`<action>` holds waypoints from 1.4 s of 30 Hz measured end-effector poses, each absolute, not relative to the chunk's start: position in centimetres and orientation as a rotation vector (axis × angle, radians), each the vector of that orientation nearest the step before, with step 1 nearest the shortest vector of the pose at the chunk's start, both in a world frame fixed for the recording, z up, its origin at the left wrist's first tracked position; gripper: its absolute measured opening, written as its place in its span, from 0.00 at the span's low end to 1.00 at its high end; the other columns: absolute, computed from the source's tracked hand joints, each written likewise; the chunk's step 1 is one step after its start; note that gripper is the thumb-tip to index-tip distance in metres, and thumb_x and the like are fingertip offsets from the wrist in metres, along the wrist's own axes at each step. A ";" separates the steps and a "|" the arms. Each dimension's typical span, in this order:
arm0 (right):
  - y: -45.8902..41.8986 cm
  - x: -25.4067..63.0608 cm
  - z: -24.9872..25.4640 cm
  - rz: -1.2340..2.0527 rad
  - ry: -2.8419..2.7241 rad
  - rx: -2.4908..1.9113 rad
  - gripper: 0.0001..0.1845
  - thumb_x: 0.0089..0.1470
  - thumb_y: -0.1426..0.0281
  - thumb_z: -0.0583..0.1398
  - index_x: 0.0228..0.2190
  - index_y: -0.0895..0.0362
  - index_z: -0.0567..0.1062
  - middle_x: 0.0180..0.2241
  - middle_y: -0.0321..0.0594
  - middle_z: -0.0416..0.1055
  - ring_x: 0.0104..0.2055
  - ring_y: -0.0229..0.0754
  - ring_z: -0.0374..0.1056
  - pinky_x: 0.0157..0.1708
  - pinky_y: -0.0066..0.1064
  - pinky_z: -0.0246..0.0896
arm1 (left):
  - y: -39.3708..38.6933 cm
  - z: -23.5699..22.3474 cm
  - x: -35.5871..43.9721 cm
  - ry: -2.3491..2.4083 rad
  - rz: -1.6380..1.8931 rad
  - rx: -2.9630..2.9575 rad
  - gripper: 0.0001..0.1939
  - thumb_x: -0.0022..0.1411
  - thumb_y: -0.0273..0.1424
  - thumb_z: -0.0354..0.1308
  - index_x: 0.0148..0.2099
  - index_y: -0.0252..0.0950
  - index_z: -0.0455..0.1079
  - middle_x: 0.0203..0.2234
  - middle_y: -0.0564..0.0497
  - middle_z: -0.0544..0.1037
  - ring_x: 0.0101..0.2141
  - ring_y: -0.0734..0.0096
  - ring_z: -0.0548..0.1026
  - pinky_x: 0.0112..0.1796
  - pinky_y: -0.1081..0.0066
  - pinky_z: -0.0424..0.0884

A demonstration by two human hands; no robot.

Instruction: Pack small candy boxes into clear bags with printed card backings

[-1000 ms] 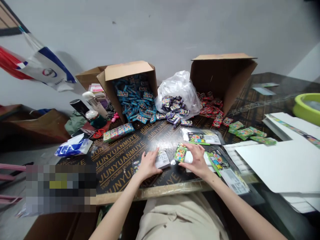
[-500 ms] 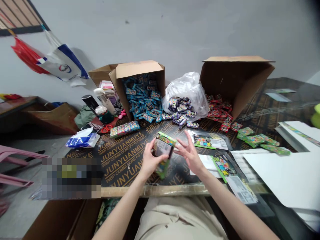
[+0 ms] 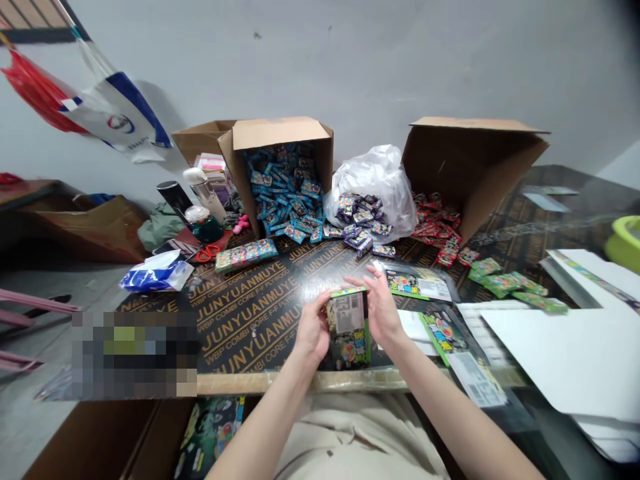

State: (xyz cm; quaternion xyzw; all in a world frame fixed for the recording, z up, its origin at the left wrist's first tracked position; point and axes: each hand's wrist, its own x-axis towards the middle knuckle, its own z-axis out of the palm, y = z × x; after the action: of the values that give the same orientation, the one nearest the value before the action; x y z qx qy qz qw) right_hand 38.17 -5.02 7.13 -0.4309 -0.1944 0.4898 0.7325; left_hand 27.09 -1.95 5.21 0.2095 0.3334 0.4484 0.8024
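Note:
Between my hands, near the front edge of the table, stands a printed black-and-green box (image 3: 350,330), its pale label panel toward me. My left hand (image 3: 315,330) grips the box by its left side. My right hand (image 3: 383,310) lies along the right side, the thumb near the edge and the fingers partly hidden behind it. To the right of my right hand lie flat printed packages (image 3: 443,330) with the same black-and-green design. Beyond the hands are several small purple packets (image 3: 365,217) spilling from a clear plastic bag (image 3: 367,170).
Two open cartons stand at the back, one with blue packets (image 3: 287,200), one with red packets (image 3: 440,223). Green packets (image 3: 505,283) and white card sheets (image 3: 545,347) lie at the right. At the left are a tissue pack (image 3: 157,272), red scissors (image 3: 206,253) and bottles (image 3: 200,190).
The box has turned from a tilt to nearly upright, its label side facing me. My right hand has come in from the right and now touches the box.

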 end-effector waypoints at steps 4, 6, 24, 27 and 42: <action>-5.0 39.8 7.2 1.304 -0.391 -0.868 0.27 0.38 0.76 0.60 0.43 0.51 0.61 0.35 0.37 0.75 0.35 0.43 0.71 0.38 0.37 0.63 | -0.7 6.5 26.7 0.721 0.868 0.632 0.11 0.42 0.28 0.61 0.33 0.33 0.73 0.26 0.50 0.77 0.25 0.73 0.73 0.27 0.75 0.67; -5.0 40.6 6.8 1.313 -0.462 -0.927 0.21 0.37 0.77 0.61 0.38 0.54 0.67 0.34 0.38 0.76 0.34 0.42 0.71 0.37 0.35 0.62 | -0.5 7.0 26.4 0.773 0.960 0.858 0.09 0.42 0.26 0.61 0.32 0.34 0.74 0.26 0.51 0.77 0.26 0.74 0.73 0.29 0.76 0.66; -6.5 43.7 7.3 0.847 -1.197 -1.286 0.12 0.43 0.60 0.63 0.26 0.57 0.77 0.24 0.37 0.73 0.27 0.40 0.66 0.30 0.33 0.62 | 0.6 9.5 26.0 0.800 0.909 1.886 0.05 0.47 0.30 0.61 0.23 0.35 0.74 0.20 0.50 0.75 0.24 0.71 0.71 0.27 0.74 0.65; -7.1 45.1 7.9 0.859 -1.466 -1.235 0.15 0.52 0.59 0.56 0.31 0.55 0.78 0.33 0.40 0.74 0.37 0.44 0.67 0.41 0.37 0.59 | 0.0 9.4 25.7 0.713 0.950 2.225 0.07 0.52 0.31 0.58 0.23 0.36 0.71 0.23 0.50 0.74 0.27 0.71 0.71 0.31 0.73 0.65; -9.8 55.8 -1.7 0.248 -1.748 -2.241 0.03 0.45 0.73 0.61 0.22 0.57 0.74 0.30 0.40 0.68 0.40 0.47 0.59 0.40 0.38 0.46 | -0.3 9.6 26.1 0.608 0.739 2.566 0.13 0.59 0.27 0.51 0.41 0.42 0.75 0.26 0.50 0.66 0.29 0.71 0.66 0.30 0.72 0.63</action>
State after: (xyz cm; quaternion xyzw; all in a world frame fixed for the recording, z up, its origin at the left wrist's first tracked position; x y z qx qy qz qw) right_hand 55.79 -9.76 -1.69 -0.7773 -0.6064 0.0859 0.1438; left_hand 26.13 -0.25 9.63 0.9180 0.2174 0.2645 0.2002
